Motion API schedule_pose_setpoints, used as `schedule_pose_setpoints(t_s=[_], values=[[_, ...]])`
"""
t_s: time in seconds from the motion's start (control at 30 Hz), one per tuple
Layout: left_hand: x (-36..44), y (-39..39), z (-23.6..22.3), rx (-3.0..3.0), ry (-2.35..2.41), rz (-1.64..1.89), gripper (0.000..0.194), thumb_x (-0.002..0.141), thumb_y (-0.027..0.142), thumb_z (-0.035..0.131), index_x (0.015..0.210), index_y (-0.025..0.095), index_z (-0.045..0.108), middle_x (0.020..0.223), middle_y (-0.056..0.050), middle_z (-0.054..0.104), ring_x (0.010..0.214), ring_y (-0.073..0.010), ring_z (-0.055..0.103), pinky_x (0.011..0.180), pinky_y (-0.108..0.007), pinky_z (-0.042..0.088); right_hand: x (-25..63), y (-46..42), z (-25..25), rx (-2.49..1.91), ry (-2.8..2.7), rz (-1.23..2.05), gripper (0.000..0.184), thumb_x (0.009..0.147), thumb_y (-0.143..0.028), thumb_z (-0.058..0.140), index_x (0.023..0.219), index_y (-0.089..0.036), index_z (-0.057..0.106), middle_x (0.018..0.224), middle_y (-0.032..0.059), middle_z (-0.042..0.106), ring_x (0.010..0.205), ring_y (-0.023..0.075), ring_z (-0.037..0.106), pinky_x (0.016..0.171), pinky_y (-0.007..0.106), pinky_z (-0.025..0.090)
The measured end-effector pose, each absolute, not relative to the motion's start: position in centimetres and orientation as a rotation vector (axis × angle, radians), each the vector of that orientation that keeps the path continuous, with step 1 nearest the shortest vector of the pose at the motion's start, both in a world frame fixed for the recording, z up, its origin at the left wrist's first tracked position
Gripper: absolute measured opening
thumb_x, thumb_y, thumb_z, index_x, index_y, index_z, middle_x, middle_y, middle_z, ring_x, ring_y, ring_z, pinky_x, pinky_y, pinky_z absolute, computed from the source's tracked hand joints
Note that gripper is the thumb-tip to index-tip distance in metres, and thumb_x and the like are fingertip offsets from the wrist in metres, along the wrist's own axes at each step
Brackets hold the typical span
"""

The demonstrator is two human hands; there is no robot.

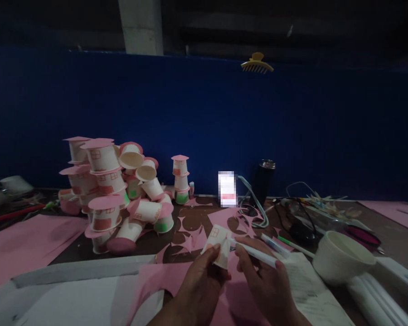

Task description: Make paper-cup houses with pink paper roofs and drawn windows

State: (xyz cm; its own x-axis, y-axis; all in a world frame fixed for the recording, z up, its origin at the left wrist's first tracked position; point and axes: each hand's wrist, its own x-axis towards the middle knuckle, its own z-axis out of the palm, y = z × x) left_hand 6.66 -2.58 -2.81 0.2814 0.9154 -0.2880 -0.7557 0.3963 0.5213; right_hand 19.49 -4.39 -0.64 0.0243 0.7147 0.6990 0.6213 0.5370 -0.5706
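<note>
Paper cup (221, 240) in one hand, white marker (256, 254) in the other

So my left hand (202, 276) is wrapped round the paper cup, which sits tilted in my grip. My right hand (265, 276) has the white marker pinched, just right of the cup. The marker's long axis slopes from the cup's side down and off to the right; can't tell if its tip's touching. Pink paper scraps (197, 237) lie beyond the cup.

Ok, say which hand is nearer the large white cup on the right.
Right. The right hand, holding a white marker, is left of the large white cup; the left hand, holding a small cup, is farther left.
</note>
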Motion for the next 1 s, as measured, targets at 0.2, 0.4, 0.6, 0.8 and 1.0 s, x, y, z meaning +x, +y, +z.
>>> schedule_pose_setpoints(t_s=[0.2, 0.4, 0.6, 0.8, 1.0], values=[[6.65, -2.46, -3.02, 0.290, 0.600, 1.176, 0.013, 0.077, 0.019, 0.063, 0.087, 0.011, 0.062, 0.079, -0.005, 0.063, 0.060, -0.0126, 0.055, 0.048, -0.024, 0.041, 19.53, -4.32, -0.87, -1.167, -1.688, 0.085, 0.017, 0.089, -0.030, 0.053, 0.095, -0.019, 0.064, 0.088, 0.0072, 0.071, 0.072, 0.0189, 0.068, 0.071, 0.030, 0.055], [6.61, -2.37, -2.91, 0.273, 0.608, 1.176, 0.011, 0.077, 0.017, 0.062, 0.085, 0.010, 0.061, 0.076, -0.005, 0.063, 0.056, -0.0123, 0.053, 0.050, -0.026, 0.043, 19.39, -4.48, -0.50, -1.167, -1.707, 0.073, 0.017, 0.090, -0.030, 0.051, 0.095, -0.020, 0.064, 0.082, 0.0057, 0.071, 0.071, 0.0187, 0.068, 0.074, 0.030, 0.054], [6.55, -2.39, -2.91, 0.257, 0.597, 1.188, 0.009, 0.075, 0.017, 0.063, 0.082, 0.011, 0.060, 0.074, -0.005, 0.064, 0.058, -0.0138, 0.056, 0.048, -0.025, 0.040, 19.27, -4.56, -0.57, -1.149, -1.713, 0.078, 0.017, 0.089, -0.029, 0.052, 0.093, -0.020, 0.066, 0.083, 0.0058, 0.072, 0.075, 0.0190, 0.068, 0.077, 0.030, 0.054], [6.57, -2.34, -2.97, 0.242, 0.593, 1.186, 0.010, 0.074, 0.017, 0.065, 0.081, 0.011, 0.061, 0.078, -0.007, 0.065, 0.062, -0.0150, 0.059, 0.050, -0.025, 0.040, 19.31, -4.38, -0.95, -1.110, -1.723, 0.080, 0.013, 0.088, -0.027, 0.054, 0.093, -0.022, 0.065, 0.086, 0.0046, 0.072, 0.076, 0.0187, 0.069, 0.077, 0.031, 0.054], [6.50, -2.23, -3.33, 0.264, 0.562, 1.187, 0.009, 0.074, 0.018, 0.065, 0.079, 0.013, 0.061, 0.073, -0.004, 0.064, 0.054, -0.0113, 0.054, 0.048, -0.024, 0.037, 19.18, -4.48, -1.00, -1.093, -1.728, 0.094, 0.013, 0.088, -0.026, 0.053, 0.094, -0.021, 0.064, 0.088, 0.0044, 0.071, 0.081, 0.0185, 0.069, 0.078, 0.029, 0.054]])
